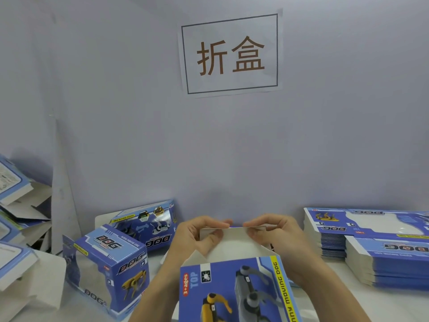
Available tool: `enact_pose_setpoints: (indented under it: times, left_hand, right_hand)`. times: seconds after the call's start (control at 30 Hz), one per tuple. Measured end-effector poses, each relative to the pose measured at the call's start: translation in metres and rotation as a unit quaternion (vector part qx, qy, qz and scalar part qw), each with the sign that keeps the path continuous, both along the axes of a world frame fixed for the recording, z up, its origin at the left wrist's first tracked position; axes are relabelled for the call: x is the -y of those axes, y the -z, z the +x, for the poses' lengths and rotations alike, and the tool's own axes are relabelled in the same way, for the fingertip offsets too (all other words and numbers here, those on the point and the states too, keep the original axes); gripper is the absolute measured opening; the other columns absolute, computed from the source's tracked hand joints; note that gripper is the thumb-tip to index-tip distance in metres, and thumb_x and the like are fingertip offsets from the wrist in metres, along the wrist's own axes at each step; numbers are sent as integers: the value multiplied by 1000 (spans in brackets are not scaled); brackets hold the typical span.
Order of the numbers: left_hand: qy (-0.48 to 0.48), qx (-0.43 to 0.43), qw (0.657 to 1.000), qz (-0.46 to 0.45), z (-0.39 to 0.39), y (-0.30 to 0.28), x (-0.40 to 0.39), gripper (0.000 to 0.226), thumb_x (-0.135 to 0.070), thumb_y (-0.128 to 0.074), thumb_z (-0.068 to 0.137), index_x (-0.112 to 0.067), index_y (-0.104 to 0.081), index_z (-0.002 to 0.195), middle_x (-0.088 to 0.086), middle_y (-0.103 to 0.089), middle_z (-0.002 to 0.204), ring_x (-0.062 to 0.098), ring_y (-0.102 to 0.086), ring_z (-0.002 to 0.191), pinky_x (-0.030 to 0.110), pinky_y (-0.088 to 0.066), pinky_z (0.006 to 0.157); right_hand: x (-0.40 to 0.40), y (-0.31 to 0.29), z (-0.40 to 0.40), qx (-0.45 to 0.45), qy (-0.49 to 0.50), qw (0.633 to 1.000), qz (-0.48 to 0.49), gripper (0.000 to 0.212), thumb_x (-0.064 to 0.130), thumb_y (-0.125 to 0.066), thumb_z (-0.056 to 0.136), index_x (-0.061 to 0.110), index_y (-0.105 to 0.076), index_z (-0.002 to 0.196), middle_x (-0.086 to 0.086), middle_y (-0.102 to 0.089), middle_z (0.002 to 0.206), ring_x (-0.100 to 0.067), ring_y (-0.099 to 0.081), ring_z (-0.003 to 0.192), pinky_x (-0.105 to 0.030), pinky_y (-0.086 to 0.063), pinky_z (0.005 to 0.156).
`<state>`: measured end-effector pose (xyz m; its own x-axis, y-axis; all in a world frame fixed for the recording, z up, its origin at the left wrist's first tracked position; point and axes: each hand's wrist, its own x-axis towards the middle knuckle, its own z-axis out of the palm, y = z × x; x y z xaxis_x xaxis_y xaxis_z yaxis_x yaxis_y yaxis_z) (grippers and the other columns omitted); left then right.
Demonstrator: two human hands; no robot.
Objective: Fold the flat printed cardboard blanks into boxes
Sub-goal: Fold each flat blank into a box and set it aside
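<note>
A blue printed cardboard box with a yellow robot dog picture stands partly formed in front of me, its open end away from me. Its white end flap sticks up at the far side. My left hand pinches the flap's left part between thumb and fingers. My right hand pinches its right part the same way. Both forearms run along the box's sides.
Two stacks of flat blue blanks lie at the right on the white table. Two folded boxes stand at the left, with more boxes piled at the far left. A wall with a paper sign is close behind.
</note>
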<state>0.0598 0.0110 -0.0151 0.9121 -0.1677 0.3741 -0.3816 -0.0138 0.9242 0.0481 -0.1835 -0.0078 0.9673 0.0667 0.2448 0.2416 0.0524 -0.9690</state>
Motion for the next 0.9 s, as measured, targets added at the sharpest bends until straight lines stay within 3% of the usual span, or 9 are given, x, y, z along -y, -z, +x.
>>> enact_pose_setpoints:
  times: [0.1,0.2,0.3,0.37,0.43,0.5,0.57,0.73,0.9]
  left_hand:
    - [-28,0,999,-16,0,-3,-5,15,2,-65,86,-9,-74,89,1,-78,98,12,-73,79,19,-52,54]
    - [-106,-4,992,-72,-2,-4,-14,15,-4,-67,88,-13,-70,99,-1,-75,78,10,-70,61,18,-50,44]
    - [-184,-3,971,-154,-3,-6,-19,15,-12,-67,91,-16,-64,105,-2,-72,70,8,-69,52,18,-48,38]
    - [-209,1,966,-154,-3,-9,-18,14,-20,-63,95,-14,-60,107,1,-69,69,4,-65,47,15,-44,36]
    - [-188,-28,963,-192,-4,-11,-15,19,-31,-55,100,-12,-60,104,-4,-69,67,3,-66,53,21,-51,45]
    - [-96,-78,963,-239,-3,-9,-12,37,-44,-52,98,-15,-63,118,-5,-76,99,16,-71,96,40,-58,84]
    - [-4,-104,973,-208,-7,-9,-10,56,-56,-52,89,-21,-58,133,9,-68,126,33,-64,118,58,-46,104]
    - [64,-61,996,-19,-4,-6,-3,75,-54,-80,64,-30,-49,128,6,-71,121,12,-74,95,25,-59,77]
    - [57,-30,994,-91,-5,6,-8,63,-44,-86,64,-52,-58,120,-6,-72,117,22,-71,107,31,-60,80]
  right_hand:
    - [1,-1,-1,-5,-36,999,11,21,9,-63,94,22,-79,96,-13,-77,95,-24,-74,78,-30,-58,64]
    - [3,-7,-6,-56,-130,990,31,28,53,-63,81,44,-72,106,-2,-76,108,-30,-72,102,-42,-58,81]
    - [1,-14,-10,-64,-175,981,-60,43,49,-64,92,52,-51,133,-5,-66,132,-30,-60,124,-43,-52,98]
    - [5,-10,-9,-65,-197,975,-80,80,55,-81,70,53,-39,138,0,-68,129,-24,-66,117,-44,-52,100]
    - [5,-7,-9,-47,-187,980,-41,84,48,-88,65,45,-46,137,3,-73,118,-18,-72,104,-35,-59,85]
    - [4,-6,-6,-6,-113,994,2,79,45,-88,65,39,-50,134,17,-75,101,0,-72,90,-18,-58,66]
    - [6,-7,0,30,-2,998,48,87,55,-79,56,37,-49,136,19,-71,109,4,-71,89,-20,-58,68]
    - [12,-6,5,63,170,969,165,113,70,-77,52,35,-33,150,3,-63,132,-17,-68,110,-54,-53,96]
    - [17,1,11,83,106,952,274,67,59,-63,85,23,-50,140,6,-71,112,-16,-72,91,-41,-59,75]
